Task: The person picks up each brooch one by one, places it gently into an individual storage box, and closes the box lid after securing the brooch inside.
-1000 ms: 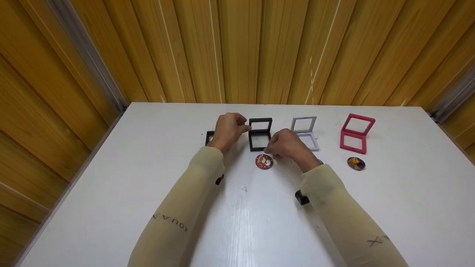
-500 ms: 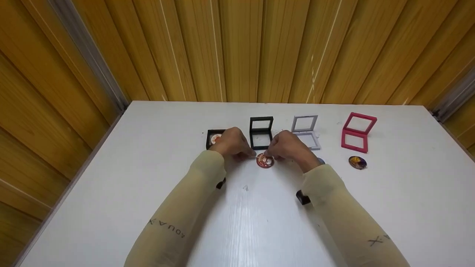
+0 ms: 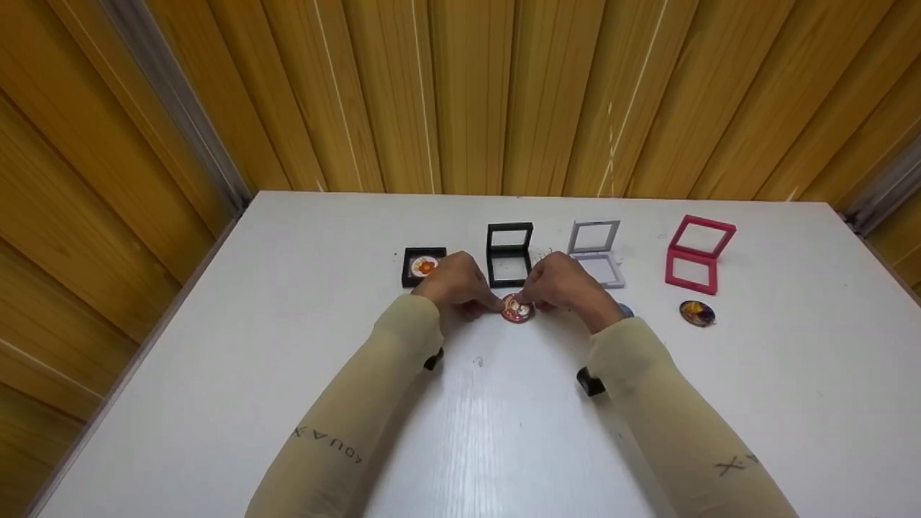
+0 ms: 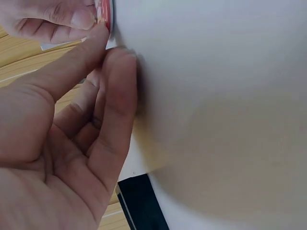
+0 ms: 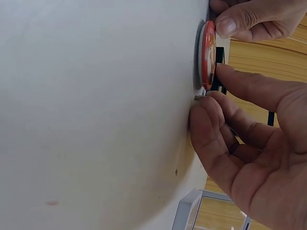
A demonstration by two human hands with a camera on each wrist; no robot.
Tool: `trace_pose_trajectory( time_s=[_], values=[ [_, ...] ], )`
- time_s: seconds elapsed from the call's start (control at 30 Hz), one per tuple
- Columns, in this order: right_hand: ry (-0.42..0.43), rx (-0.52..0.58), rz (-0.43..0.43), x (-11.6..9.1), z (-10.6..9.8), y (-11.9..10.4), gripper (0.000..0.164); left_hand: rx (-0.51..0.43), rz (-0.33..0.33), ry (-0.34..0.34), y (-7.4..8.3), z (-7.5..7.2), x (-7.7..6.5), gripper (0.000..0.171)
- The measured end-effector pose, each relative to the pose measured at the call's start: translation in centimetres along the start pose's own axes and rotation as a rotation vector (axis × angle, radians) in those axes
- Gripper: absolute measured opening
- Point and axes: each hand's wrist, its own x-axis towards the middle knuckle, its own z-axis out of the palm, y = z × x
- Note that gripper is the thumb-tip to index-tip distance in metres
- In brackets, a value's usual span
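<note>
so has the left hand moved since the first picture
Yes, down the head view: the left hand was left of the open black frame; now it reaches below that frame to the red badge.

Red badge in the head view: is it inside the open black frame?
No, the red badge is between the left hand and the right hand, on the near side of the open black frame.

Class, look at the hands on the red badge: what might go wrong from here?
The left hand and right hand hold the red badge by fingertips, so it might slip.
The open black frame stands just behind; a knuckle might knock its raised lid.
A mostly hidden blue item lies by the right sleeve, which might nudge it.
</note>
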Motion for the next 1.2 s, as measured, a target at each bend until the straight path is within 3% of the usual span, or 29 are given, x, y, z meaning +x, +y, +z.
trace_pose_trajectory(
  time_s=[0.8,1.03,1.2],
  values=[
    [0.005,0.096,-0.017,0.0,0.3,0.5,0.012,-0.07,0.085,-0.004,-1.0,0.6,0.1,0.011],
    [-0.015,0.128,0.0,0.3,0.2,0.8,0.013,-0.098,0.083,0.013,-1.3,0.8,-0.1,0.01],
    [-0.052,0.199,0.026,0.7,-0.3,1.3,0.018,-0.119,0.107,-0.019,-1.5,0.4,0.1,0.008]
  ],
)
